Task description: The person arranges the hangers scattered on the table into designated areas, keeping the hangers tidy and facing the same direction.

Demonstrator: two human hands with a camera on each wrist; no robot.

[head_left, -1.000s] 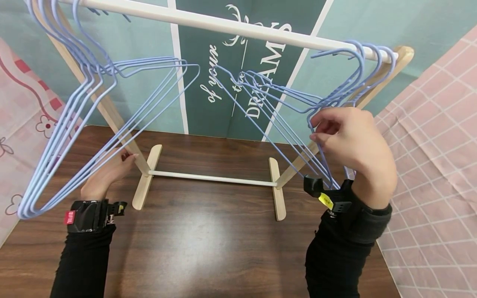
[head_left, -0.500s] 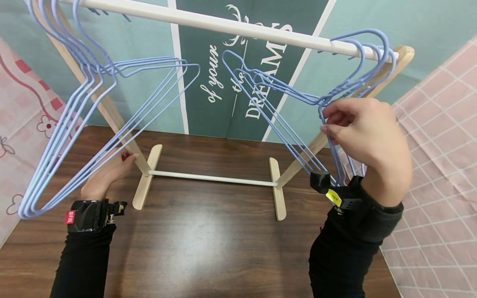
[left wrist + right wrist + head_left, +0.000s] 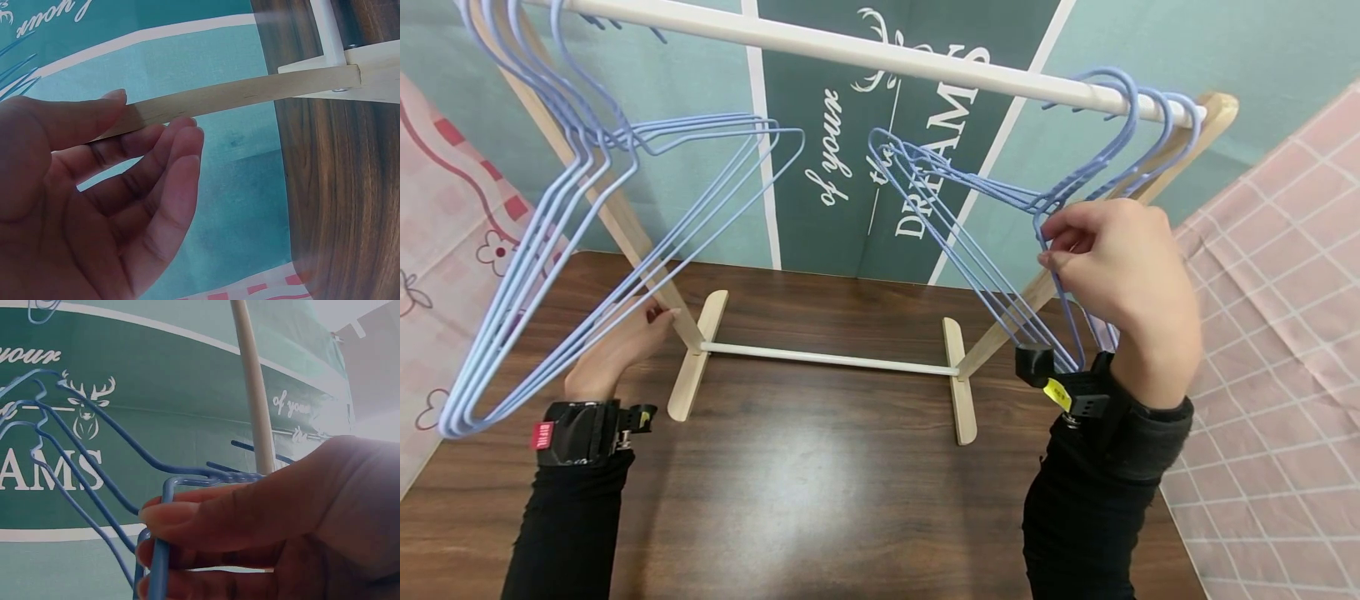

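My right hand [image 3: 1123, 267] pinches a blue wire hanger [image 3: 161, 556] just below its hook, thumb against fingers on the shoulder wire. That hanger's hook lies at the white rail [image 3: 850, 52] of a small clothes rack, beside other blue hangers [image 3: 992, 187] bunched at the right end. Whether the hook bears on the rail is not clear. Low on the left, my left hand [image 3: 625, 337] holds the rack's wooden post [image 3: 219, 97] between thumb and fingers. In the head view, hanger wires pass in front of it.
More blue hangers [image 3: 625, 137] hang from the rail's left end. A white lower bar [image 3: 827, 359] joins the rack's wooden feet on the brown wood surface [image 3: 820, 500]. Behind stands a green printed cloth [image 3: 820, 225]; a pink checked cloth [image 3: 1277, 375] is at the right.
My right hand moved right and raised the hanger's hook above the rail, then came back slightly left and lower. The hanger has swung right, closer to the others. My left hand stays put.
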